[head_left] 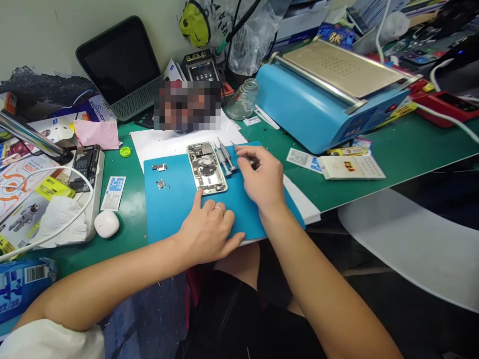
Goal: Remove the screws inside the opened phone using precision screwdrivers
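An opened phone housing (207, 167) lies on the blue mat (172, 214), its inner parts showing. My left hand (207, 229) rests below it; the index fingertip touches the housing's lower left edge, the thumb is spread, and nothing is held. Right of the phone, my right hand (262, 177) is closed around a slim tool with a thin metal tip (233, 144), which looks like a screwdriver; my fingers hide most of it. Two grey screwdrivers (223, 158) lie between phone and right hand. Small removed phone parts (159, 167) sit on the mat's left side.
A blue machine with a metal plate (322, 89) stands at the back right. Near it are a glass jar (243, 98) and a small booklet (352, 167). On the left are a white earbud case (107, 224), a cable and packaging. A dark-screened display (119, 62) stands behind.
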### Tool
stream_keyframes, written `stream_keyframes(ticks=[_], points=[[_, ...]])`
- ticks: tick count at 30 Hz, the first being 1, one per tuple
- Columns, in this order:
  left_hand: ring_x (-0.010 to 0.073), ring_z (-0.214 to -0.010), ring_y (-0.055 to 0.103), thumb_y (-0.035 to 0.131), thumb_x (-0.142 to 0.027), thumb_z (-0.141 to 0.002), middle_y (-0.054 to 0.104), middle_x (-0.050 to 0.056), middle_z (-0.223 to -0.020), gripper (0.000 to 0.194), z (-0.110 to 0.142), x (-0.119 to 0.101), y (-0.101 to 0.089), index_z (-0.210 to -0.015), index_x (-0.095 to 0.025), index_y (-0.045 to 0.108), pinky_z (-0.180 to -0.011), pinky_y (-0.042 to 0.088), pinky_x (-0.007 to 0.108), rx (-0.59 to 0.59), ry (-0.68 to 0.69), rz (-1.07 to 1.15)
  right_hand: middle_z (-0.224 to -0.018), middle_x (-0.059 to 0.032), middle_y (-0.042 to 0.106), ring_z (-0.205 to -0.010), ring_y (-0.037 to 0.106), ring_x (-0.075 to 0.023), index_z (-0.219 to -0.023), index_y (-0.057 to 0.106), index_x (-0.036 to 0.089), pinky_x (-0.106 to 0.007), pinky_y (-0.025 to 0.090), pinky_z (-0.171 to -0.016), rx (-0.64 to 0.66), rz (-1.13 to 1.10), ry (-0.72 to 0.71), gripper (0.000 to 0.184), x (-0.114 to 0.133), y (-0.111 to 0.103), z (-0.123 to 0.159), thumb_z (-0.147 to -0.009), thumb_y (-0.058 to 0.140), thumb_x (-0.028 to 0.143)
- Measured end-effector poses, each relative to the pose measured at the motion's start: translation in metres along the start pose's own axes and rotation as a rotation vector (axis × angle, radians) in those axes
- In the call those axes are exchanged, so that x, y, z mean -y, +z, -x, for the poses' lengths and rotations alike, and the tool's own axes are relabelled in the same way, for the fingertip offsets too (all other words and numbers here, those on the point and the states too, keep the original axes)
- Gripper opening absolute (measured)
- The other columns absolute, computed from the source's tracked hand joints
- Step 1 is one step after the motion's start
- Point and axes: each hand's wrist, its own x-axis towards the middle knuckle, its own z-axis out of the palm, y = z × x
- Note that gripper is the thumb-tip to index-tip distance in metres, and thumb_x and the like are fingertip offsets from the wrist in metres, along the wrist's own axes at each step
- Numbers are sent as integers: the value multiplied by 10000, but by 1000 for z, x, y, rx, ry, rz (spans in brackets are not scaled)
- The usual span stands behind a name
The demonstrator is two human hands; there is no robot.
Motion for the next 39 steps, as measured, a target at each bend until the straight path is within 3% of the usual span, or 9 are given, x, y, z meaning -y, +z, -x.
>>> stream_keyframes(ticks=[4,10,16,28,39], points=[[282,-882,624,465,-532,-1007,634,84,-865,423,-1,0,-1,-898,-156,626,-1094,391,648,9,-2,-5,-1192,-73,757,-1146,694,-270,-969,689,232,-471,524,-1021,60,38,28,194,4,0,-1,-882,528,168],[278,-878,626,455,-530,-1013,632,81,-850,429,-1,1,-1,-901,-154,630,-1092,391,645,14,2,-3,-1158,-64,772,-1107,689,-304,-998,709,240,-509,533,-975,128,104,64,195,8,-1,-1,-888,551,208],[278,-883,623,450,-533,-1013,636,84,-870,431,-1,1,-2,-905,-155,625,-1112,370,651,25,-2,8,-1161,-66,764,-1114,692,-290,-950,705,250,-510,533,-1012,96,87,17,154,7,0,0,-842,604,209],[277,-865,627,416,-539,-1024,634,80,-864,452,-1,0,-2,-910,-154,624,-1095,385,656,30,0,9,-1247,-99,720,-1179,678,-291,-906,706,222,-508,539,-1024,90,67,19,296,2,-1,1,-770,492,70],[281,-894,634,445,-540,-1019,642,88,-880,439,0,1,-2,-923,-151,625,-1111,362,649,33,-2,15,-1214,-102,741,-1130,702,-279,-889,749,213,-499,549,-992,79,-69,74,213,-6,-2,-1,-808,555,175]])
